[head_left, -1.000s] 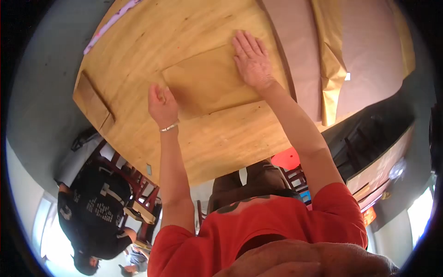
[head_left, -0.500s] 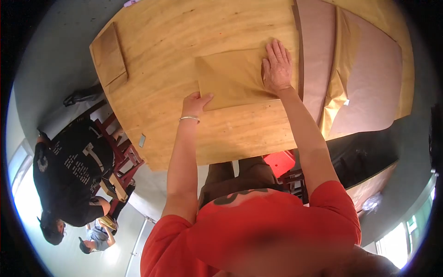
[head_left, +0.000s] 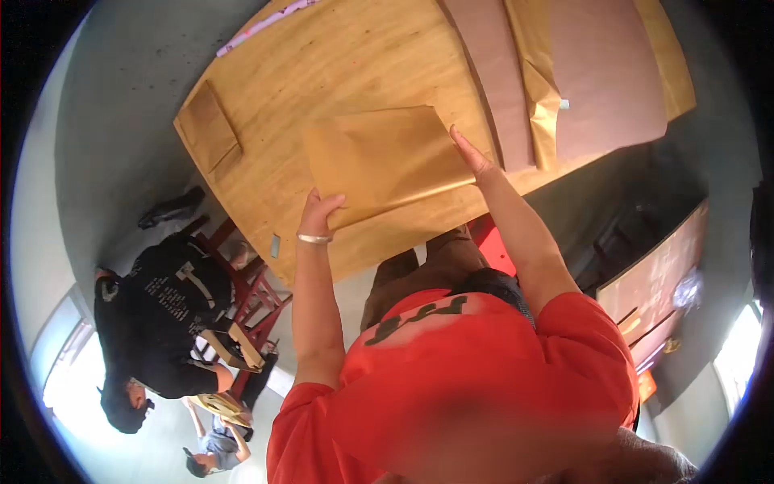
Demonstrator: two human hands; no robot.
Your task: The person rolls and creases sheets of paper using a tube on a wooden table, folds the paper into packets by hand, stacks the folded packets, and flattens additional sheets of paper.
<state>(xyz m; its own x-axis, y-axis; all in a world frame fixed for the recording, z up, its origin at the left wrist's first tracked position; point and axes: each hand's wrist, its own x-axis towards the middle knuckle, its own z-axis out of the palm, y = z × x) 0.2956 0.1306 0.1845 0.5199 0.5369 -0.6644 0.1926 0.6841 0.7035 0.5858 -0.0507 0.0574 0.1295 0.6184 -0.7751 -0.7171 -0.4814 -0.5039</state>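
Note:
A folded sheet of brown kraft paper point(head_left: 387, 157) lies in front of me, its left part looking slightly raised above the wooden table. My left hand point(head_left: 319, 214) is closed on its near left corner, with the thumb on top and the other fingers mostly out of sight under the paper. Along the right edge of the paper, my right hand point(head_left: 476, 159) stands on its side, fingers stretched out and touching that edge. The wooden table point(head_left: 298, 89) carries it all.
Large brown paper sheets point(head_left: 605, 73) cover the table's right side. A smaller folded brown paper piece point(head_left: 207, 129) lies at the left, near a small grey piece point(head_left: 276, 245). One person in black point(head_left: 161, 315) sits at left; another person point(head_left: 219, 448) is beyond.
My right hand has gone from lying flat on the paper to its right edge. The paper now looks smoother and turned a little, and my view has shifted to the right.

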